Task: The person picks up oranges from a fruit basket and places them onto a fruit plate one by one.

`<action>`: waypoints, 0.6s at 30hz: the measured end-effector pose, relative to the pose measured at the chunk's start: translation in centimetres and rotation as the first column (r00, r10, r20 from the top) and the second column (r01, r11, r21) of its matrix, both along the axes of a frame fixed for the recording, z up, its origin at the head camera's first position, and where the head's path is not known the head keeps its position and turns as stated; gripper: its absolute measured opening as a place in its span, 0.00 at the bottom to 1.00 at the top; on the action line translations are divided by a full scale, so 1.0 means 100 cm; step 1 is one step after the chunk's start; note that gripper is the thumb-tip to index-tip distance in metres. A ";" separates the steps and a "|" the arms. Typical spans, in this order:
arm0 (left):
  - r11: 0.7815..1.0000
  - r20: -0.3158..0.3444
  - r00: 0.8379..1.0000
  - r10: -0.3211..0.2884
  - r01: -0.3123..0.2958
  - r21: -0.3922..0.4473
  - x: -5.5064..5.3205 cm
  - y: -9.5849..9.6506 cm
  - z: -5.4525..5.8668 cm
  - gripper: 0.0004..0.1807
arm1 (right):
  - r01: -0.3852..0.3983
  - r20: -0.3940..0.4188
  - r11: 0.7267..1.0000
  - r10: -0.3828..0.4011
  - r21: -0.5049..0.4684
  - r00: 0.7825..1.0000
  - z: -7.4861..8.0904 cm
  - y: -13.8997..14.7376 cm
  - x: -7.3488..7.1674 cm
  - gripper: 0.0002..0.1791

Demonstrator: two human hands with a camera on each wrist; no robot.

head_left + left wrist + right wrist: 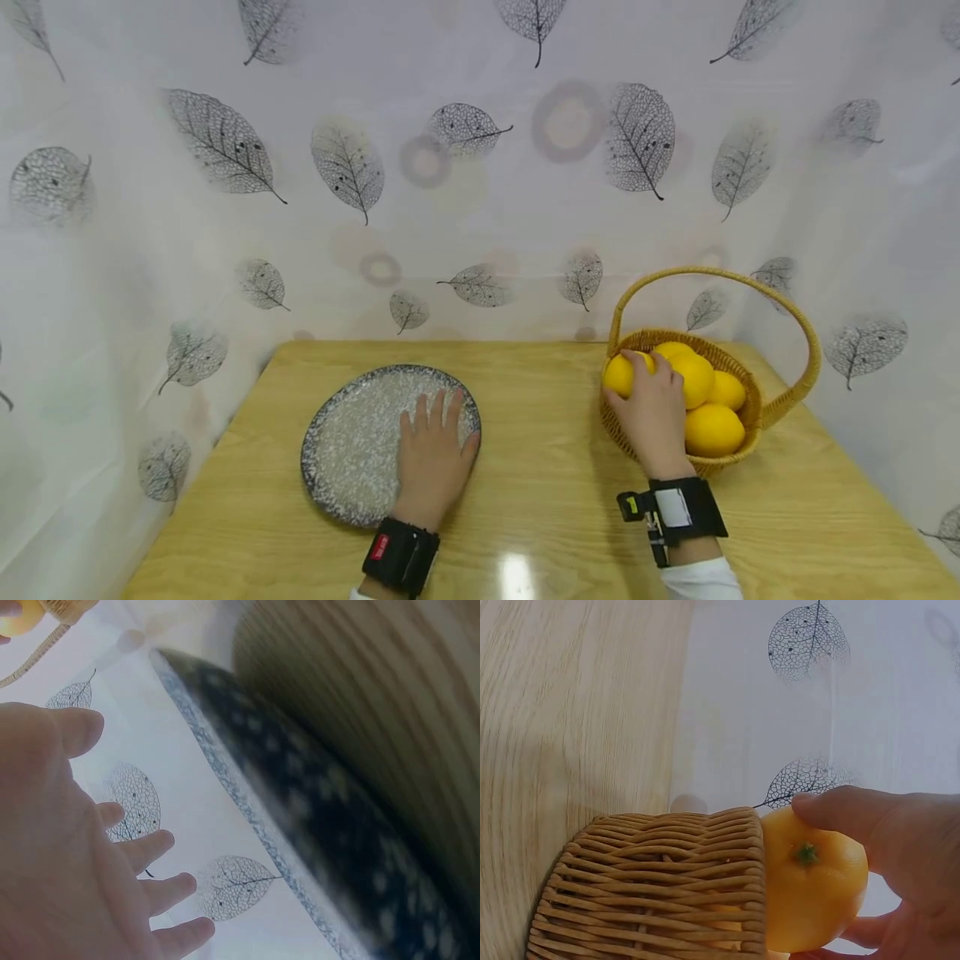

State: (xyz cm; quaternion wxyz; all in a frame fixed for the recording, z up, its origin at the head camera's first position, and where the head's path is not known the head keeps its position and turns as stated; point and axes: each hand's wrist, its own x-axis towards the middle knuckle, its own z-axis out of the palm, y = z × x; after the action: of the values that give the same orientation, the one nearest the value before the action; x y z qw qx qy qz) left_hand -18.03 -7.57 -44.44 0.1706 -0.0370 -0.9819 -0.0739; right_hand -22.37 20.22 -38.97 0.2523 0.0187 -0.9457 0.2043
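Note:
At the left rim of the wicker basket (617,421), my right hand (654,417) grips a yellow-orange orange (619,375). The right wrist view shows the thumb on one side of this orange (817,889), its green stem end in sight and fingers curled underneath, just beyond the woven rim. Several more oranges (714,430) lie heaped in the basket. My left hand (433,467), fingers straight and spread, is over the right part of a speckled grey plate (352,450) with a dark rim. Seen from the left wrist, the palm (67,847) faces the plate's edge (300,787).
The basket's tall arched handle (810,367) leans out to the right. Plate and basket stand on a light wood table (540,450), with bare wood between them. A white leaf-print sheet (480,217) hangs behind and along both sides.

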 end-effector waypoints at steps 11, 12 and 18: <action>1.000 -0.021 1.000 0.022 -0.022 0.012 -0.018 -0.033 0.002 0.35 | -0.007 -0.004 1.000 0.007 0.018 1.000 0.000 0.003 -0.003 0.32; 1.000 -0.032 0.999 0.020 -0.020 0.018 -0.020 -0.038 0.004 0.35 | -0.006 -0.003 1.000 0.006 0.021 1.000 0.000 0.003 -0.003 0.32; 0.997 -0.031 0.998 0.045 -0.043 0.056 -0.027 -0.086 0.016 0.30 | -0.002 0.026 1.000 0.001 0.029 1.000 0.000 0.003 -0.002 0.32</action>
State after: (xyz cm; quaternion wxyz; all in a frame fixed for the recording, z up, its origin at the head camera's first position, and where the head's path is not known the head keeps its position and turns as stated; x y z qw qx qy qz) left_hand -20.73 -16.19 -42.82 0.1891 -0.0116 -0.9771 -0.0968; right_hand -22.54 20.55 -38.96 0.2398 0.0204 -0.9517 0.1907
